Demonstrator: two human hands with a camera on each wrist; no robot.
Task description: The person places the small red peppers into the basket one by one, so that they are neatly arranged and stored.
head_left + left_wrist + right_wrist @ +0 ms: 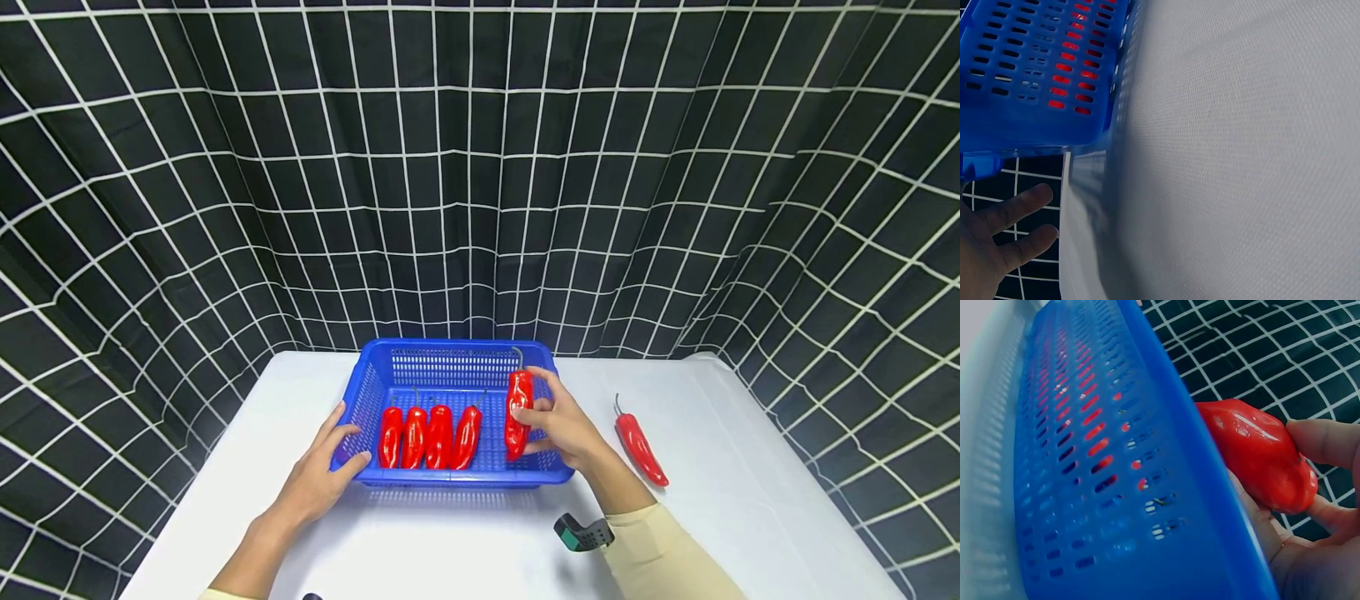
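A blue plastic basket (465,477) stands on the table with several red chili peppers (438,435) lying side by side in its left half. My right hand (558,421) pinches another red chili pepper (519,408) between thumb and fingers, stem upward, above the right end of the basket. That same pepper (1260,453) shows beyond the rim in the right wrist view. At the basket's front left corner rests my left hand (318,471), its fingers spread along the side; two straight fingers (1022,209) appear below the rim in the left wrist view.
One more red chili pepper (641,450) lies on the white tablecloth (735,467), right of the basket. Black curtains (465,167) with a white grid surround the table at the back and sides. A dark band (585,533) sits at my right wrist.
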